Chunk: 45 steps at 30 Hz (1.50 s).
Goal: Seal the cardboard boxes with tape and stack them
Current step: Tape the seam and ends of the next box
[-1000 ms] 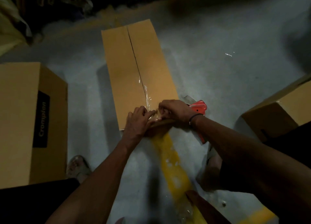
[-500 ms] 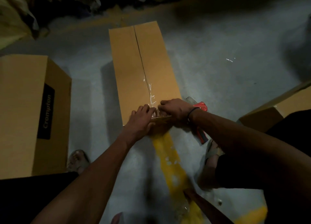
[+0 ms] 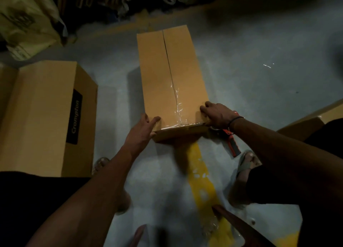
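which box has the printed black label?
The brown cardboard box on the left: black "Crompton" label on its side. The long middle box is plain.

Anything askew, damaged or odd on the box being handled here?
The clear tape on the long cardboard box is wrinkled and covers only the near part of the centre seam; the far stretch shows a bare, slightly open gap. No visible damage.
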### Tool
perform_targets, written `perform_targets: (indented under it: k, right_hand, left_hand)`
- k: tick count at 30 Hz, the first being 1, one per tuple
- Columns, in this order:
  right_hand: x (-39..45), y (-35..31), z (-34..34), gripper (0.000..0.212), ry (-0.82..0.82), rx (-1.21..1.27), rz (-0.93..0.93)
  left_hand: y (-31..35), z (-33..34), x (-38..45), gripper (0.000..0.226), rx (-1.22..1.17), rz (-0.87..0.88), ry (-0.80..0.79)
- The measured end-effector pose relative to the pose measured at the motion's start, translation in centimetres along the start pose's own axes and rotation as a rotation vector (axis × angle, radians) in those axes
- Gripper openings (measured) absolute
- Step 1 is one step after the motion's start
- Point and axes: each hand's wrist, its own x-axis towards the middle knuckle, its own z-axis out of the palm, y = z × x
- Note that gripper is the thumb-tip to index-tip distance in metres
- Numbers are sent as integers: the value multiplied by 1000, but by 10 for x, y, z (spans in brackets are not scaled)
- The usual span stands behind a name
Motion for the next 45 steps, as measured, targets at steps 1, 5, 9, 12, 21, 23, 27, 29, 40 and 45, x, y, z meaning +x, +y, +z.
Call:
perform_targets:
  k: [1,5,9,12,21,23,27,29,40,45]
  right_hand:
    - [0,0,1,46,-4,27,7]
    - [-1,-2,-2,50,-34,79,13]
    - [2,-4,-1,33,-56,116,28]
    - [5,-5,2,28,-30,135,73]
    - [2,-14,-1,53,-73,171,169]
    - [-4,-10,-4,53,-83,155,108]
    - [-13,-11,3,50,-11,107,70]
    - [-11,-15,6,49,24,103,82]
    - [-1,-23,12,27,41,191,234]
    - [-2,-22,13,27,22,210,229]
  left_hand:
    - [1,1,-1,71,-29,-9,2]
    - [3,1,2,74,-100,-38,-16]
    - [8,-3,5,72,-132,-53,-24]
    - [17,-3,4,66,-186,-119,10]
    - [8,4,-7,90,-358,-289,-26]
    - [3,4,-10,91,-266,-222,-30]
    - [6,-1,-6,74,-196,-196,-11]
    - [10,-1,-3,69,-188,-216,6]
    - [44,6,0,58,-136,-325,82]
    - [47,3,3,64,-110,-375,-3]
